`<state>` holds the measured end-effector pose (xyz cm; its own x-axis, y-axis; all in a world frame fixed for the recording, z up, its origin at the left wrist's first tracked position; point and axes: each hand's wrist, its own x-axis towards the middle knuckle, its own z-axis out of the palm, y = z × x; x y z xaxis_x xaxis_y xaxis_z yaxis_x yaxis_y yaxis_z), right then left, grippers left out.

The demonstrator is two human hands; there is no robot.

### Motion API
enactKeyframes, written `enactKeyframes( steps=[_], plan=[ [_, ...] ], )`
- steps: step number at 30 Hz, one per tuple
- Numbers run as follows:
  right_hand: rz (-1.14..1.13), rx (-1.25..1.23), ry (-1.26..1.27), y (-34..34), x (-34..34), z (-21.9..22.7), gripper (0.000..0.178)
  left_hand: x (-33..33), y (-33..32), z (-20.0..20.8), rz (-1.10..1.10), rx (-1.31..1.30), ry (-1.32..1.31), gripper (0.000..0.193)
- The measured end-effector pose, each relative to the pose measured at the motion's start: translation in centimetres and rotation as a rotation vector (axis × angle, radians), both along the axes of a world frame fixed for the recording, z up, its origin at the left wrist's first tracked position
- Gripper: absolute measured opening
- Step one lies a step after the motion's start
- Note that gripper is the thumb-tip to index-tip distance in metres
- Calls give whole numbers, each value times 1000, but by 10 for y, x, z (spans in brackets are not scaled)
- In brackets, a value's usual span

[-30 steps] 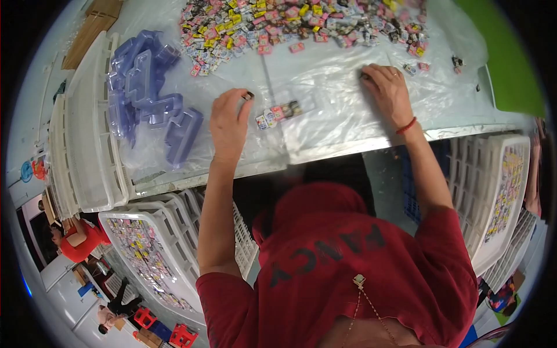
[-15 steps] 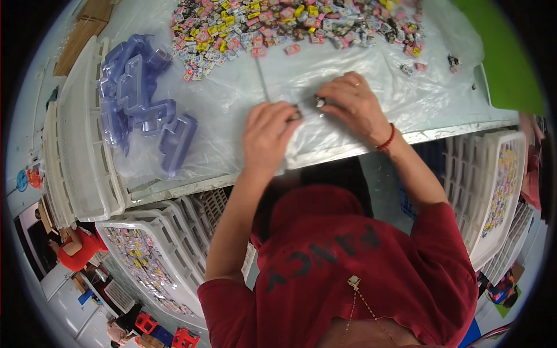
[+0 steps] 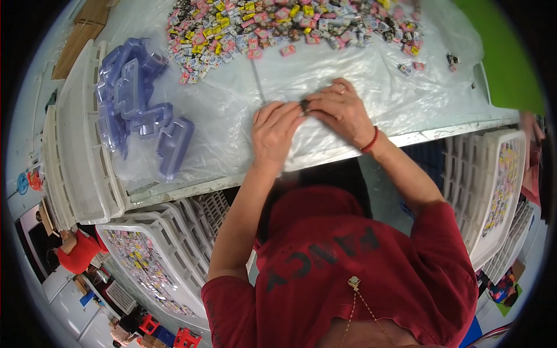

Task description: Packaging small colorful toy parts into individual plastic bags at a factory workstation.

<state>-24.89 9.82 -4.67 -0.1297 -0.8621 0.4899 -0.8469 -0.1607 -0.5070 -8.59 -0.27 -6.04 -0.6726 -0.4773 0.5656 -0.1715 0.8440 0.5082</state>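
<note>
My left hand (image 3: 274,132) and my right hand (image 3: 342,110) meet over the plastic-covered tabletop. Between their fingertips is a small dark piece (image 3: 304,105), mostly covered by the fingers; its kind is hard to make out. Both hands are closed in a pinch, with the right thumb and fingers on it and the left fingertips against it. Beyond them spreads a large heap of small pink, yellow, white and dark box-shaped pieces (image 3: 255,35). A few pink ones (image 3: 288,50) lie loose at its near edge.
Clear bluish plastic trays (image 3: 132,87) are piled at the left of the table. White crates (image 3: 81,133) stand along the left edge, with more crates (image 3: 156,249) full of small pieces below. Another stack (image 3: 499,191) stands at the right, and a green sheet (image 3: 505,58) lies at the far right.
My hands have come together: the right moved left and slightly nearer, the left a little right. The gap between their small dark pieces has closed.
</note>
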Motion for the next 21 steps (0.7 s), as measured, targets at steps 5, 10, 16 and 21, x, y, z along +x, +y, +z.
enactKeyframes(
  steps=[5,10,16,21],
  plan=[
    [-30,-35,28,3,4,-3,18,2,2,-1,27,3,16,20],
    [15,-54,16,6,5,-5,19,7,2,4,-21,-42,-35,17],
    [-31,-55,92,6,13,-6,19,11,3,2,-6,52,-2,16],
    [-37,-40,125,11,19,-3,20,11,2,2,16,58,-4,15]
  ],
)
